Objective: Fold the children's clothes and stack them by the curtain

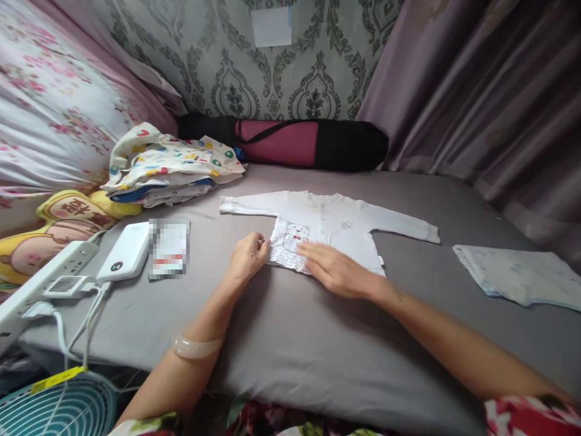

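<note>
A small white long-sleeved baby shirt (pixel 338 221) lies spread flat on the grey bed sheet, its sleeves stretched out to both sides. It has a bear print on its lower left front. My left hand (pixel 250 255) is at the shirt's lower left corner, thumb and fingertips pinched together on the hem. My right hand (pixel 334 269) rests flat across the lower front beside the bear print, fingers stretched out and slightly blurred. It covers part of the bottom hem.
Folded clothes (pixel 177 160) are stacked at the back left, before a black and maroon bag (pixel 290 142). A power bank (pixel 124 251), a blurred packet (pixel 169 248) and a power strip (pixel 54 275) lie left. A folded pale cloth (pixel 521 275) lies right; a fan (pixel 59 406) stands below.
</note>
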Available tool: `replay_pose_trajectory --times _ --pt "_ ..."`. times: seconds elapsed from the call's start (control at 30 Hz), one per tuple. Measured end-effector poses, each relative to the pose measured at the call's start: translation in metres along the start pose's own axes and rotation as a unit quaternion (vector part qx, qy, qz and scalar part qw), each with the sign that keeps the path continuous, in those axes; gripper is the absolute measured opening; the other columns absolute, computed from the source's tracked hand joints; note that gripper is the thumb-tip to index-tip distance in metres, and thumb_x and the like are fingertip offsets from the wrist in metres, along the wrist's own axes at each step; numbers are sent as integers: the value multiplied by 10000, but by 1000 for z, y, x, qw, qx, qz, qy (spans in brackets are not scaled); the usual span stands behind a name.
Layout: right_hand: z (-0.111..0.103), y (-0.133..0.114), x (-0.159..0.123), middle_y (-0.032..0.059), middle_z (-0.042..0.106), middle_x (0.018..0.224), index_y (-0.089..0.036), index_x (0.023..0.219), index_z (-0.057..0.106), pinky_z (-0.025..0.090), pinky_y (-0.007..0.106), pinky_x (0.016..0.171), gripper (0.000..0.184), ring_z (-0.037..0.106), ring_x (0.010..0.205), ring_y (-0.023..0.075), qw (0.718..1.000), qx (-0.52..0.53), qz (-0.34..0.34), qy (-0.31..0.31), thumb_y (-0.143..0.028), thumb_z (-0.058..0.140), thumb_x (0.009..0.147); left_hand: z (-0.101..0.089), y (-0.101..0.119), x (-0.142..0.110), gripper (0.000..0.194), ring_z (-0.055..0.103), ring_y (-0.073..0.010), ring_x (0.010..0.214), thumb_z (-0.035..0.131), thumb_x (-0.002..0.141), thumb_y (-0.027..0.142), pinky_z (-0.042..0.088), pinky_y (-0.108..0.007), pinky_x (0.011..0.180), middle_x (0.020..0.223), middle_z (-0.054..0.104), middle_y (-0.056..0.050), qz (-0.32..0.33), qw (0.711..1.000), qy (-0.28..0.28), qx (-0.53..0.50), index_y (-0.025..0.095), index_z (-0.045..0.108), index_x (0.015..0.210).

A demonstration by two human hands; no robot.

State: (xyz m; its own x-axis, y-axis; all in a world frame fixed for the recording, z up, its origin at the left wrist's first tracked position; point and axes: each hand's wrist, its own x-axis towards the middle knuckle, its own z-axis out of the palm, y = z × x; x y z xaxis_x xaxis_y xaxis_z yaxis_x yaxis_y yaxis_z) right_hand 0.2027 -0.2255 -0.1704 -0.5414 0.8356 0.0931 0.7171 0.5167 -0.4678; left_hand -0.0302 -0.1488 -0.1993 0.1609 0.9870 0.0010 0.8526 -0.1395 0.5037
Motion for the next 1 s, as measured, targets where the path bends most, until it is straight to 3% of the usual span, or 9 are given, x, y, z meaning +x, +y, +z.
replay_pose_trajectory --times 0.1,0.2,0.33,0.5,0.73,1.0 --pt "-1 40 59 116 228 1579 -111 1503 311 154 445 1201 614 161 1465 244 995 -37 97 7 -441 227 993 -2 3 -2 237 619 -206 818 506 882 374 411 -272 685 839 686 -62 -11 1000 -25 -1 195 622 987" --pt "5 76 109 131 139 1601 -51 1519 226 121 399 1203 645 97 1475 242 979 -75 190 15 -419 209 989 -4 5 -3 215 619 -204 797 519 866 378 400 -268 660 821 686 -60 -9 999 -39 -6 196 620 922" --pt "17 90 136 167 146 1596 3 1506 213 76 405 1201 687 87 1476 260 963 -122 241 16 -445 184 986 -6 7 -3 184 622 -215 803 517 839 341 392 -271 644 827 688 -75 -17 998 -50 19 195 624 805" --pt "28 76 133 181 141 1594 17 1502 214 66 425 1196 699 93 1474 272 962 -150 227 7 -442 187 976 -11 9 -3 182 631 -216 757 509 797 287 393 -268 624 791 693 -91 -35 996 -72 30 186 658 774" --pt "50 34 125 168 138 1597 10 1510 204 61 410 1194 698 94 1474 267 974 -136 181 -7 -432 197 970 -22 9 -2 232 617 -213 703 510 746 307 361 -265 577 721 690 -111 -59 991 -113 32 162 690 736" --pt "71 -12 114 172 93 1600 26 1510 189 29 400 1190 706 58 1479 256 978 -115 172 2 -429 222 971 -30 -6 4 274 498 -135 527 489 747 311 324 -230 509 517 545 -24 -30 989 -144 -12 125 652 628"
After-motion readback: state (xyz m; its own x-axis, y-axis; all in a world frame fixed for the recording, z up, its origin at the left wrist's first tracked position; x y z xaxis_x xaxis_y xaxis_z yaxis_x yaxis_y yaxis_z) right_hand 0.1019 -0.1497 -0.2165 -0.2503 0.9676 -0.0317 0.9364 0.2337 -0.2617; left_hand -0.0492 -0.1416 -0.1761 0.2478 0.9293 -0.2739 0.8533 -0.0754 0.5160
